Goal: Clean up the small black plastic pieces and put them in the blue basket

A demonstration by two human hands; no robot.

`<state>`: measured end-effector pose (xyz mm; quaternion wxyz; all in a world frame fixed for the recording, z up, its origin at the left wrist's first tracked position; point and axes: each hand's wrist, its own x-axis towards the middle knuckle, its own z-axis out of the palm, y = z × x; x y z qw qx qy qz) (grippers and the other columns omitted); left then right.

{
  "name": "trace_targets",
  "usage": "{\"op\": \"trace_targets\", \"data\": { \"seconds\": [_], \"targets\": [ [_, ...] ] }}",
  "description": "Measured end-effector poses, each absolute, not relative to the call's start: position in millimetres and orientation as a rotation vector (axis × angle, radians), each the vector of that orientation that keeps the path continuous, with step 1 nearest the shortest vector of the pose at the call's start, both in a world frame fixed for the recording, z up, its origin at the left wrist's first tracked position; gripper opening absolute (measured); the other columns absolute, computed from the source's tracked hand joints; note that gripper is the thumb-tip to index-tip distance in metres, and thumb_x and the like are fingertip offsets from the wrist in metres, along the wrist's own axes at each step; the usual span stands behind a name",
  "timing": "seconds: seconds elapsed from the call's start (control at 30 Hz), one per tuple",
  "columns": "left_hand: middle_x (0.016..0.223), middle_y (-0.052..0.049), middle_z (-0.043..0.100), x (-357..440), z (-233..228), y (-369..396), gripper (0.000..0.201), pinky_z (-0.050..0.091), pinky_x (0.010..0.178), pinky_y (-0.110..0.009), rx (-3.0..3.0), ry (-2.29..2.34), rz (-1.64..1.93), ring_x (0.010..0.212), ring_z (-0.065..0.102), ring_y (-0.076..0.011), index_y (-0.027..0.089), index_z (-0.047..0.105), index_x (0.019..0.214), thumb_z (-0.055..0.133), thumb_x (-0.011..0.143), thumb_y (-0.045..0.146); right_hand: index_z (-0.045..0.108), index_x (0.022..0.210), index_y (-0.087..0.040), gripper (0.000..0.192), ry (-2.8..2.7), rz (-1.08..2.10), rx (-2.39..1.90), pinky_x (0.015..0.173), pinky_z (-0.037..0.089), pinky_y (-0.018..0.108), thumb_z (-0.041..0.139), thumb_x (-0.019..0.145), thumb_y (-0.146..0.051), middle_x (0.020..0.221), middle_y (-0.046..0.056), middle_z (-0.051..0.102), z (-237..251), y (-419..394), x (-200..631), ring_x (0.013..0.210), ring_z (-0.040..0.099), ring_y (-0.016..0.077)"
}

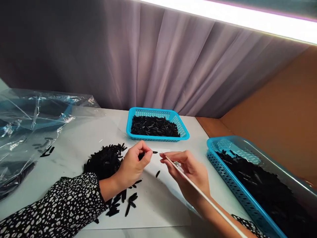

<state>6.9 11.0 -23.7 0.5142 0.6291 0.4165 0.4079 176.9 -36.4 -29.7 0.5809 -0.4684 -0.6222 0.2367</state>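
Nearest the camera, two forearms in black sleeves with white spots reach over a white sheet (153, 205) lying on the counter (74, 138). The left hand (132, 165) is curled nearly closed, its thumb and fingertips pinched around a small black piece (141, 155) that is mostly hidden between them. The right hand (189, 170) is also closed in a pinch, holding a thin white rod (210, 201) that runs back along the forearm toward the lower right; its tip sits at the fingertips, just beside the left hand's pinch. Between the two hands, one loose black piece (158, 173) lies on the sheet, and another short one (155, 152) rests just past the left fingertips.

Under and behind the left wrist lies a heap of black pieces (105, 160), with scattered strays (121, 201) spilling toward the near edge of the sheet.

To the right, a long blue basket (237, 191) holds many more black pieces and carries a clear liner along its rim.

Farther back, a smaller blue basket (182, 127) stands near the middle of the counter, filled with the same black pieces. At far left, crumpled clear plastic bags (34, 115) lie on the counter, a few stray pieces beside them. A pale pleated curtain (160, 66) hangs behind everything.
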Motion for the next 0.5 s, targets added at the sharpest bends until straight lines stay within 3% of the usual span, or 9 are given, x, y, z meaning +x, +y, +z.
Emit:
{"op": "trace_targets", "data": {
  "seconds": [0.13, 0.5],
  "targets": [
    [0.065, 0.007, 0.043, 8.0, -19.0, 7.4, 0.022, 0.029, 0.054, -0.023, 1.556, 1.003, 0.982, 0.058, 0.035, -0.0096, 0.02, 0.049, 0.077, 0.054, 0.089, 0.037, 0.066, 0.086, -0.024, 0.004, -1.61, 0.422, -1.084, 0.075, 0.06, 0.033, 0.068, 0.087, -0.02, 0.098, 0.006, 0.078, -28.3, -42.6, 175.7, 0.086, 0.075, 0.0208],
    [0.059, 0.008, 0.042, 6.8, -22.2, 6.5, 0.021, 0.028, 0.05, -0.021, 1.456, 0.936, 0.923, 0.052, 0.032, -0.0078, 0.02, 0.05, 0.081, 0.054, 0.092, 0.037, 0.065, 0.09, -0.024, 0.01, -1.785, 0.223, -1.017, 0.075, 0.06, 0.035, 0.062, 0.091, -0.015, 0.095, 0.005, 0.078, -21.1, -41.3, 177.4, 0.083, 0.075, 0.0215]
  ]
}}
